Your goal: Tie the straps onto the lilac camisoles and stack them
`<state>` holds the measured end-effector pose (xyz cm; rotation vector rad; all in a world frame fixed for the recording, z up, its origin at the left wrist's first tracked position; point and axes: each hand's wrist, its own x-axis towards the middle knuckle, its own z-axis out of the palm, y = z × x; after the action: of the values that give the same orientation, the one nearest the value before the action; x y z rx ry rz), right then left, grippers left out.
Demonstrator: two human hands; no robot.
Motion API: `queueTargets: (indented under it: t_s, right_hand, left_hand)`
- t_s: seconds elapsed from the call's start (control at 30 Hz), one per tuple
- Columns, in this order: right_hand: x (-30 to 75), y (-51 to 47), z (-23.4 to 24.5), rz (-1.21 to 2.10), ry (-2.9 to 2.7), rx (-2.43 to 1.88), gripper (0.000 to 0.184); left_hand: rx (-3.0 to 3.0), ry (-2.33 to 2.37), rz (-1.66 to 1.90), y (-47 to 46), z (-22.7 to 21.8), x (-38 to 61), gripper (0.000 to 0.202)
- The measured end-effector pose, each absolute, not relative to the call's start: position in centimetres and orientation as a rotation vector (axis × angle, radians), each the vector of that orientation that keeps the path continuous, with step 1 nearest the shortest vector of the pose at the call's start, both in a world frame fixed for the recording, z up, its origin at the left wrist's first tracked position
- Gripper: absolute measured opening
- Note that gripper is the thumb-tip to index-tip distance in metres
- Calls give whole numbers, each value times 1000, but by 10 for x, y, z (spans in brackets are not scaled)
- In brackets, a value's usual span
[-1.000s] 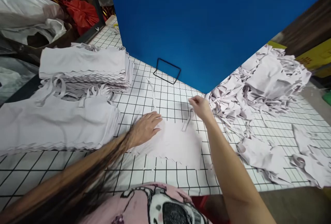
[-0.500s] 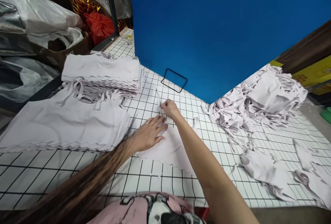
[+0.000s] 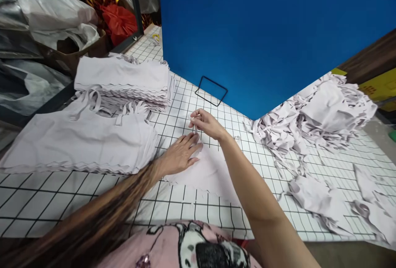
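Note:
A pale camisole-like top (image 3: 213, 173) lies spread on the grid-patterned tabletop in front of me, partly covered by my right forearm. My left hand (image 3: 180, 155) rests flat on its upper left part, fingers stretched out. Just beyond those fingertips, my right hand (image 3: 206, 124) is closed in a pinch on a narrow shoulder strap (image 3: 196, 129) of the top. Most of the strap is hidden by the fingers. To the left, a stack of matching tops (image 3: 83, 136) lies with straps loosely curled.
Behind that stack sits another neat pile of pale garments (image 3: 120, 74). A tangled heap (image 3: 324, 107) and loose pieces (image 3: 318, 200) lie on the right. A tall blue panel (image 3: 253, 45) with a black wire frame (image 3: 211, 91) stands at the back. Plastic bags (image 3: 52, 8) crowd the far left.
My right hand has risen slightly away from me, its fingers turned toward the strap's upper end. My left hand stays flat on the top. The whole view has shifted a little.

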<state>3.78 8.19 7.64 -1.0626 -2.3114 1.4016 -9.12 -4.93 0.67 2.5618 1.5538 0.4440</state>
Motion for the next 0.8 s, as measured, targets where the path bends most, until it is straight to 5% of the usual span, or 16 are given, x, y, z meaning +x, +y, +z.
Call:
queueTargets:
  t_s: [0.2,0.53,0.8]
  right_hand:
    - [127,2,107,1440,-2741,-485,37]
    - [103,30,47,1546,-1880,-1395,34]
    - [79,53,39,1295,-2115,-1492,18]
  left_hand:
    - [2482,1531,301,-48,11,-89,53]
    - [2469,1570,323,-48,12,-87,62]
    - [2458,1574,329,-48,13,-87,51]
